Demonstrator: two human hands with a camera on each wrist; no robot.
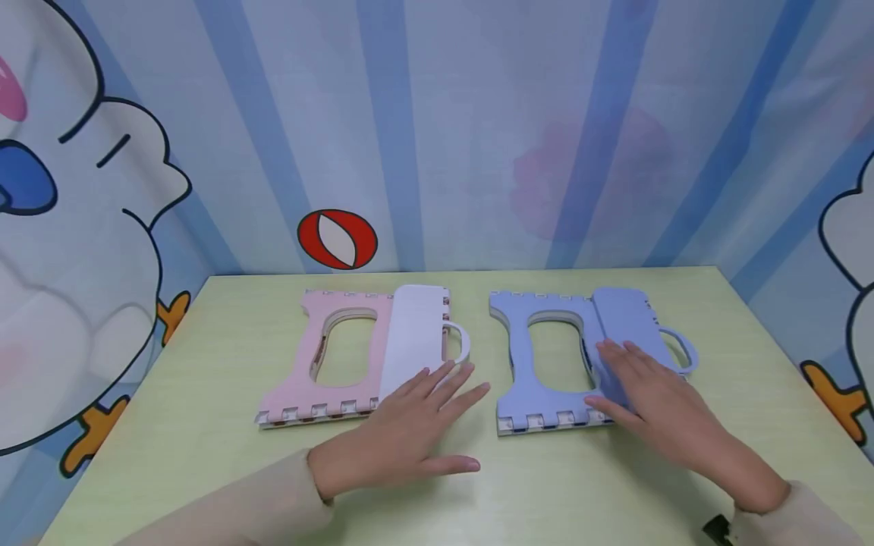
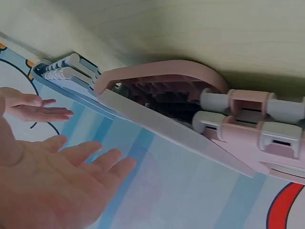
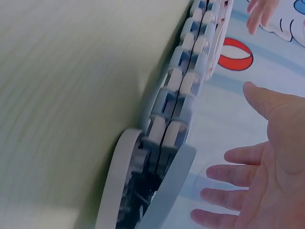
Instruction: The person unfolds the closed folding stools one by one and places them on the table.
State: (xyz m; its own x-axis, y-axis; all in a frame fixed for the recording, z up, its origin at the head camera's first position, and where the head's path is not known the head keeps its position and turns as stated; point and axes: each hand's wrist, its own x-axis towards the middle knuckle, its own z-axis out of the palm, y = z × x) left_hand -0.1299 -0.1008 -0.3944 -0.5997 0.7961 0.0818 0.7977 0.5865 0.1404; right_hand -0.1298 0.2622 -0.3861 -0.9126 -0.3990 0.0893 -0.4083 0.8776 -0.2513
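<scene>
Two folding step stools lie folded flat, side by side on the table. The left one, a pink stool (image 1: 287, 396), has a white panel (image 1: 413, 337) and a white loop handle on its right side. Its neighbour is a blue stool (image 1: 517, 364) with a blue loop handle (image 1: 690, 351). My left hand (image 1: 416, 432) hovers by the near end of the white panel, palm down and fingers spread. Over the right part of the blue stool is my right hand (image 1: 662, 406), fingers extended. Both wrist views show a gap between palm and stool; neither hand holds anything.
The pale wood-grain table (image 1: 205, 425) reaches back to a blue striped curtain (image 1: 464, 136) printed with cartoon figures and a red ball. A small black object (image 1: 717, 528) shows beside the right sleeve at the near edge.
</scene>
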